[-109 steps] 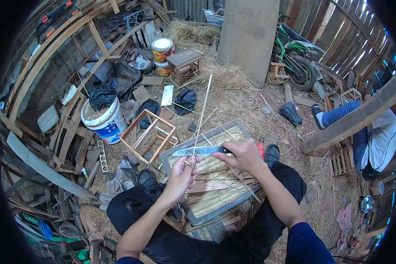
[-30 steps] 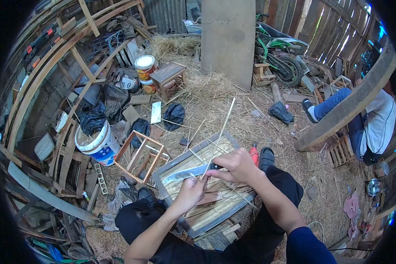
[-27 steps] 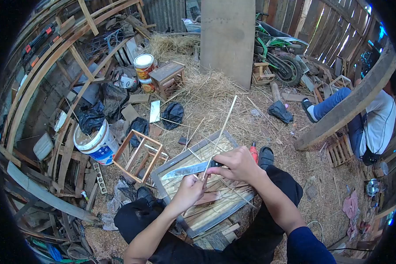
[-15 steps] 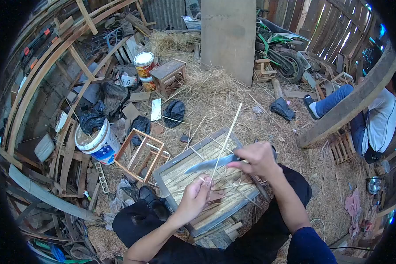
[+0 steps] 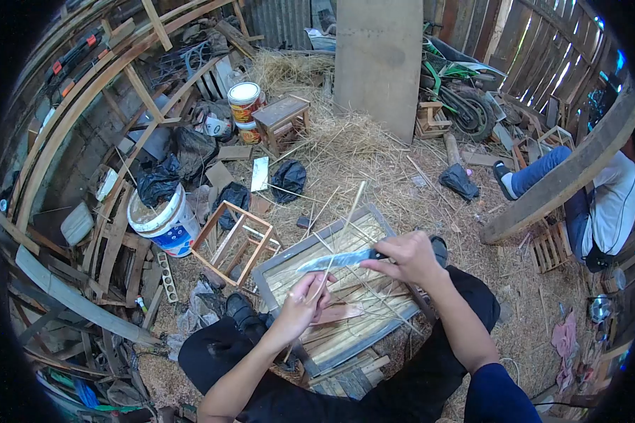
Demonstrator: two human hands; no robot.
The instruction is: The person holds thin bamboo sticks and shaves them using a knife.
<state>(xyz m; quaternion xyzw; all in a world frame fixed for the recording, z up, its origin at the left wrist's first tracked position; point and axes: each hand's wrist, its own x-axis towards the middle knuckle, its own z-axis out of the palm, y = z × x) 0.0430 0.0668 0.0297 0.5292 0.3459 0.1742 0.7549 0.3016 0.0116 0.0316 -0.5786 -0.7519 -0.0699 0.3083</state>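
Note:
A thin pale strip [image 5: 348, 217] slants up and away from my left hand [image 5: 305, 304], whose fingers are closed round its lower part. My right hand [image 5: 409, 259] grips the dark handle of a knife [image 5: 337, 260]. The blade points left and lies across the strip, just above my left fingers. Below both hands is a framed panel of pale slats [image 5: 317, 345] with a grey border. Several loose thin strips and a flat reddish-brown piece of wood [image 5: 339, 312] lie on the panel.
An open wooden frame [image 5: 236, 243] and a white bucket [image 5: 166, 224] stand at the left. Farther back are a small stool [image 5: 282, 111] and stacked paint tins [image 5: 245, 106]. A seated person [image 5: 610, 204] is at the right behind a slanted beam [image 5: 568, 173]. Straw covers the floor.
The view has shifted slightly to the left. Since half a second ago, my left hand has moved a little left and down the strip, and the knife blade has come to lie more level across it.

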